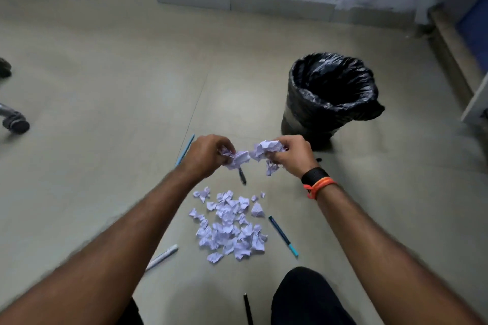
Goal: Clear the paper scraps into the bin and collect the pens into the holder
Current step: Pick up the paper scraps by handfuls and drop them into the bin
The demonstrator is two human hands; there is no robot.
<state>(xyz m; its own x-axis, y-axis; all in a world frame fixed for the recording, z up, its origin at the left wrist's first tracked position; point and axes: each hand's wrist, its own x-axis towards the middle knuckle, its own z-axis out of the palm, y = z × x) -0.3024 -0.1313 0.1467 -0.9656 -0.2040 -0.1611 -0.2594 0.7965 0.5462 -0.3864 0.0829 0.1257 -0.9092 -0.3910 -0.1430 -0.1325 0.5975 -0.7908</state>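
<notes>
Black pen (pixel 248 309) lies nearest; both hands' grip closed on crumpled paper scraps (pixel 253 154): left hand (pixel 208 155), right hand (pixel 290 155). Carry them over the bin (pixel 330 92) before releasing.

paper scraps (pixel 230 227): crumpled white lined bits, piled on floor, more held above. bin (pixel 328 95): black liner, upright, open, well apart to far right of pile. pens around pile: light blue (pixel 184 150), dark blue/teal (pixel 283 235), white (pixel 161 257), black (pixel 242 176), black (pixel 247 309).

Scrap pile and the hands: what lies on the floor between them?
Head view: one black pen below the left hand and right hand; otherwise bare floor above the pile.
</notes>
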